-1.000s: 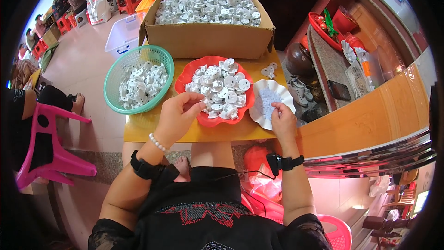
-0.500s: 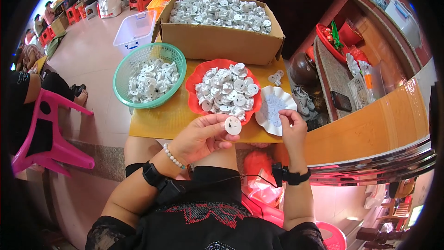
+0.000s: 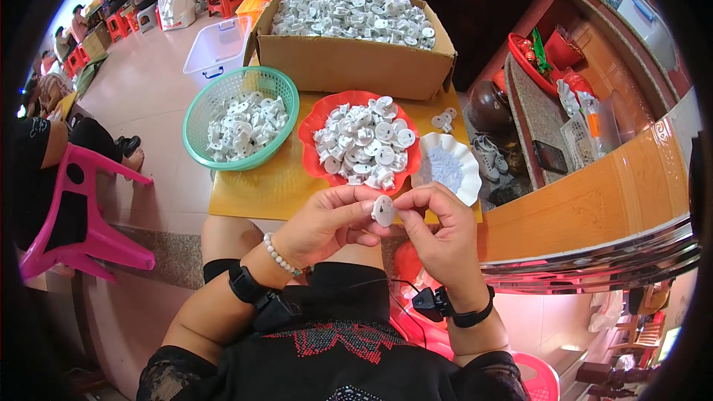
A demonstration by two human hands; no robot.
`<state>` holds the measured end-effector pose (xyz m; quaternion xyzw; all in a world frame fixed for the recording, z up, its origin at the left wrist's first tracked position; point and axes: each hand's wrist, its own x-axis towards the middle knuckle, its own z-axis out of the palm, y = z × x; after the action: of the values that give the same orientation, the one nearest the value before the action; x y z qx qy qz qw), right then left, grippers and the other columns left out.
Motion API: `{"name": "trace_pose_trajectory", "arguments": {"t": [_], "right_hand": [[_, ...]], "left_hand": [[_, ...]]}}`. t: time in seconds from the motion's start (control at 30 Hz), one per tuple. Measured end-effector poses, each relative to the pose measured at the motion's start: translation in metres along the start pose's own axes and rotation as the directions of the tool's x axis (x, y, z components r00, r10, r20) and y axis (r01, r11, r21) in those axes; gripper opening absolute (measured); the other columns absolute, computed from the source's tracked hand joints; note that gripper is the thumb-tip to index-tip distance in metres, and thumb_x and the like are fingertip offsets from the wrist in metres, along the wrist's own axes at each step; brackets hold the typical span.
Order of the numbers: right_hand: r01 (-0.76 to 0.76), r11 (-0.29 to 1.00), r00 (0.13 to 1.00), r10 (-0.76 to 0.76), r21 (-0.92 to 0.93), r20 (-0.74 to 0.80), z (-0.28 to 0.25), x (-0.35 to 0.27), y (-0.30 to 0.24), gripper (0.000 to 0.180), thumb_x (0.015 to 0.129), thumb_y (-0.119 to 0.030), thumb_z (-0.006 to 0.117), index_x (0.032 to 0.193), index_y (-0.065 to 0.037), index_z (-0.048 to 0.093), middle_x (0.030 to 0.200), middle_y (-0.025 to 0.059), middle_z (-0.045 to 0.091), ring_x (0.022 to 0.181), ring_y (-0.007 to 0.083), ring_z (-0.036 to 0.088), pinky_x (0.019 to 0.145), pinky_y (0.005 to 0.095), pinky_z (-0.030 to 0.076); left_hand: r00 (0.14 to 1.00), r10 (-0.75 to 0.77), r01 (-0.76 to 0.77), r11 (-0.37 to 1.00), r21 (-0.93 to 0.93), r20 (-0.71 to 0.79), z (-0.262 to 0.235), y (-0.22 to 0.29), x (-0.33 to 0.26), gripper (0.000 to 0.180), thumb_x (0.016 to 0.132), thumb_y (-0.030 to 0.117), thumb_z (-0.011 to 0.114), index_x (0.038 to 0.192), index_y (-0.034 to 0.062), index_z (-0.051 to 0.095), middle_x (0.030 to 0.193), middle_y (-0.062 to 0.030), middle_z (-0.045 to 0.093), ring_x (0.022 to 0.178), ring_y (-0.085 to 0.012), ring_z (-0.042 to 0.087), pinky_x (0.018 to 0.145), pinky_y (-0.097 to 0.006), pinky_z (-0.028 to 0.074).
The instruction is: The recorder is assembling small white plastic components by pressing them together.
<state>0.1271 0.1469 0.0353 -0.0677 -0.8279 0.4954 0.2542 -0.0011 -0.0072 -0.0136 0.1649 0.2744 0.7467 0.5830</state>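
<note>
Roughly, by size, as I read it from the head view:

Table (image 3: 275,193): yellow top, carrying all the stock below.

Box (image 3: 356,67): cardboard, at the far edge, heaped nearly to the rim with white round parts. I judge this the bulk supply, so most of the work looks left.

Green basket (image 3: 194,115): near left of the table, about half full of the same white parts. Whether these are finished or waiting I cannot tell.

Red basket (image 3: 316,122): centre, just beyond my hands, piled with white discs; the pile nearest to reach.

White dish (image 3: 469,174): scalloped, right of the red basket, holding a scatter of very small pale bits. A few loose parts lie on the table behind it.

Left hand (image 3: 323,224): below the near table edge, fingers pinched narrow on the disc's left side.

Right hand (image 3: 445,230): opposite, thumb and forefinger closed on the same disc from the right.

Disc (image 3: 383,210): one white round part, held between both hands just short of the red basket, flat face toward the camera. One piece in hand, and no count of done pieces is possible.
</note>
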Motion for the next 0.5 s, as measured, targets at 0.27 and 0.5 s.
{"name": "trace_pose_trajectory", "arguments": {"t": [0.27,0.5], "right_hand": [[0.015,0.994,1.0,-0.017,-0.109,-0.014,0.0,0.0,-0.018,0.012,0.077,-0.002,0.067,0.086,-0.007,0.061,0.078,0.0045,0.063,0.074,0.0226,0.059,0.082,0.0342,0.041],[0.133,0.946,0.991,-0.127,-0.296,0.039,-0.001,0.001,-0.025,0.016,0.076,-0.001,0.066,0.086,-0.009,0.057,0.075,0.002,0.059,0.07,0.0211,0.058,0.087,0.0367,0.038]], "left_hand": [[0.999,-0.011,0.012,0.999,0.033,-0.036,0.004,0.002,-0.002,0.023,0.098,0.015,0.055,0.116,0.0012,0.059,0.104,-0.0096,0.067,0.092,-0.0188,0.069,0.077,-0.029,0.059],[0.999,-0.009,0.012,0.998,0.064,-0.046,0.004,0.003,-0.004,0.024,0.098,0.016,0.056,0.115,0.0012,0.06,0.103,-0.0095,0.067,0.091,-0.0183,0.069,0.078,-0.029,0.059]]}}
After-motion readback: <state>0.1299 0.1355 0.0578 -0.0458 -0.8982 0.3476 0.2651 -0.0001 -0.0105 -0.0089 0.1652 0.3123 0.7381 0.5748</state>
